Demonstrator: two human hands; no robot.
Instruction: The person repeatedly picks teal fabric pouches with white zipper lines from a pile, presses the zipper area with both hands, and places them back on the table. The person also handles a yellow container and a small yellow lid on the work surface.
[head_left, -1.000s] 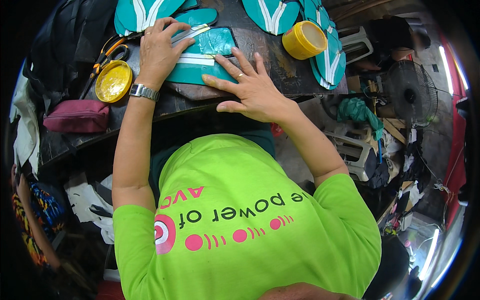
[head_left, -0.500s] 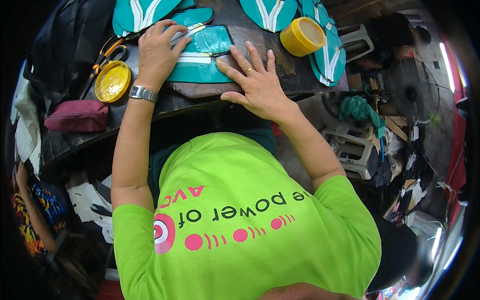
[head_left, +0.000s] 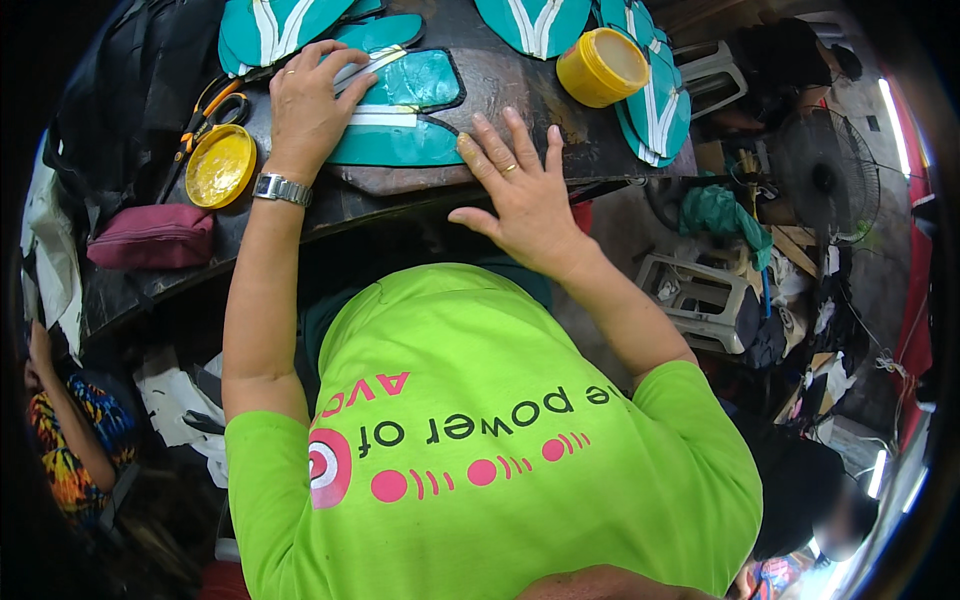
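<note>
A flat teal shoe-upper piece (head_left: pixel 390 146) with white strips along its slit edges lies at the table's near edge. Over its left part rests my left hand (head_left: pixel 308 112), thumb and fingers closed on a white strip; its palm hides part of the piece. My right hand (head_left: pixel 522 195) is spread open beside the piece's right tip, holding nothing, fingertips on or just above the tabletop. More teal pieces with white V-shaped strips, such as a far-left stack (head_left: pixel 280 30), a far-middle piece (head_left: pixel 535 25) and a right-hand stack (head_left: pixel 655 110), lie around.
An open yellow jar (head_left: pixel 602 68) stands right of my hands. Left of them lie a yellow lid (head_left: pixel 220 166), orange-and-black scissors (head_left: pixel 212 108) and a maroon pouch (head_left: pixel 152 237). White plastic stools (head_left: pixel 697 305) and a fan (head_left: pixel 825 180) stand off to the right. Other people sit nearby.
My right hand has slid a little to the right, off the teal piece's tip, which now shows. My left hand stays on the piece almost unmoved.
</note>
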